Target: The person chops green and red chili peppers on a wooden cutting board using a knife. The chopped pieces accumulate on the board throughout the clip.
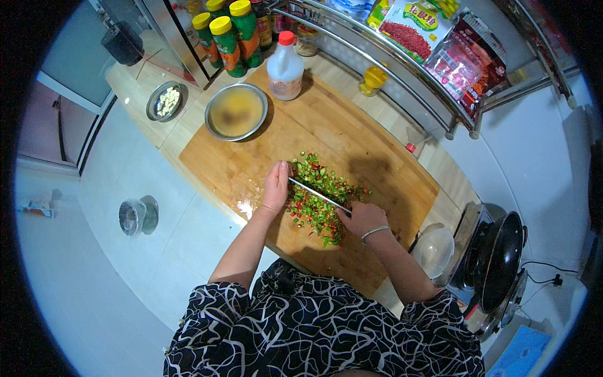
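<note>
A kitchen knife, its blade seen nearly edge-on, lies across a heap of chopped green and red chili peppers on a wooden cutting board. My right hand, with a bracelet at the wrist, grips the knife at its handle end. At the blade's far end is my left hand, fingers together and upright beside the tip. Whether those fingers hold the tip or only touch it is unclear. Pepper pieces lie on both sides of the blade.
A metal bowl of yellowish liquid and a white red-capped jug stand at the board's far side. Beyond the board are a small bowl of garlic cloves and several yellow-capped bottles. A wok and plastic bowl stand right.
</note>
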A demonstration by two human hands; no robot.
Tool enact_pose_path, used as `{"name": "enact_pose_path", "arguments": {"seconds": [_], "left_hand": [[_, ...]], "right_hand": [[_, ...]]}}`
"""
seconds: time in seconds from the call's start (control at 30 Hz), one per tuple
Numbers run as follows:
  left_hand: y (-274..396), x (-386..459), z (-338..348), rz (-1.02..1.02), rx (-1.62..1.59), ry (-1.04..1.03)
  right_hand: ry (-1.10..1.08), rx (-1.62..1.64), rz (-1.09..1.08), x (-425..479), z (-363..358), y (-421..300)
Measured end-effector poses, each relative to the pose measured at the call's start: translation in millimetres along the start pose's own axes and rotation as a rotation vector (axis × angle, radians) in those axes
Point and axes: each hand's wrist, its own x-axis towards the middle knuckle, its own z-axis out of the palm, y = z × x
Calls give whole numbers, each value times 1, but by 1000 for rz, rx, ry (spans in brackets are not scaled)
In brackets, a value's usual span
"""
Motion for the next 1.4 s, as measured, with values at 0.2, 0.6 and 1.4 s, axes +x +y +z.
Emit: {"name": "enact_pose_path", "arguments": {"seconds": [0.2, 0.6, 1.4], "left_hand": [[5, 0, 3, 39, 66, 9], [10, 8, 8, 47, 100, 100], [-14, -16, 0, -15, -59, 215]], "right_hand": [[12, 7, -14, 21, 16, 11], [32, -70, -110, 30, 0, 20], [-30, -64, -132, 10, -4, -3]]}}
